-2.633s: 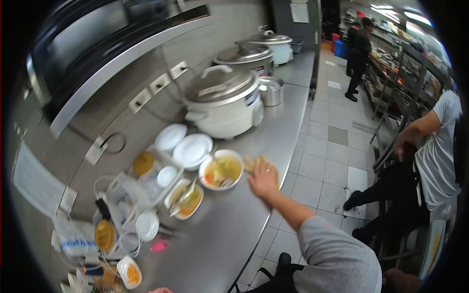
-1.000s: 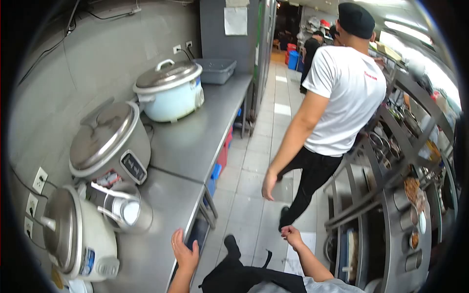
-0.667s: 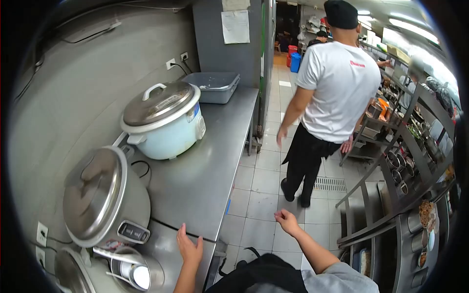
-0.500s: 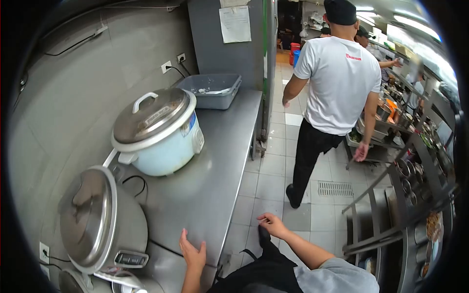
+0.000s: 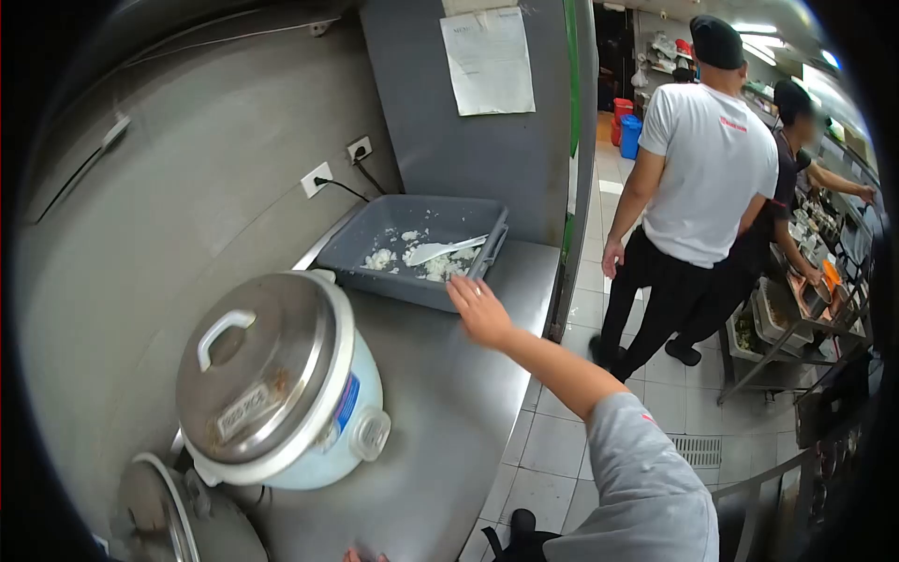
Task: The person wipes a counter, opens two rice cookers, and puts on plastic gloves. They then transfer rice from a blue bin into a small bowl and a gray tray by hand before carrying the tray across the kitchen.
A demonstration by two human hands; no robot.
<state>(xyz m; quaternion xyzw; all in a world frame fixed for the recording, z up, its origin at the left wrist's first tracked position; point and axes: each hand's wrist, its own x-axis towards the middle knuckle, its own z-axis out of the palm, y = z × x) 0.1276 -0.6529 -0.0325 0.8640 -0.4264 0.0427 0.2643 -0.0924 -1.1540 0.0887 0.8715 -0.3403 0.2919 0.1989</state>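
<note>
My right hand (image 5: 482, 314) reaches out over the steel counter, its fingers stretched towards a grey plastic tub (image 5: 393, 281). The fingertips are right at the tub's near right corner, and nothing shows in the hand. Inside the tub lie a white rice paddle (image 5: 433, 252) and clumps of cooked white rice (image 5: 379, 259). Only the fingertips of my left hand (image 5: 363, 556) show, apart from one another, at the bottom edge over the counter; the rest is out of view.
On the counter (image 5: 431, 403) a large pale-blue rice cooker (image 5: 351, 440) stands with its metal lid on, beside a second cooker (image 5: 178, 515). Two co-workers, one in a white shirt (image 5: 712, 178) and one in dark clothes (image 5: 785, 178), stand in the tiled aisle near a shelf rack.
My right hand has risen from beside the counter and extended forward to the tub. My left hand has dropped mostly out of view. The tub and cooker appear closer; the white-shirted person is farther along.
</note>
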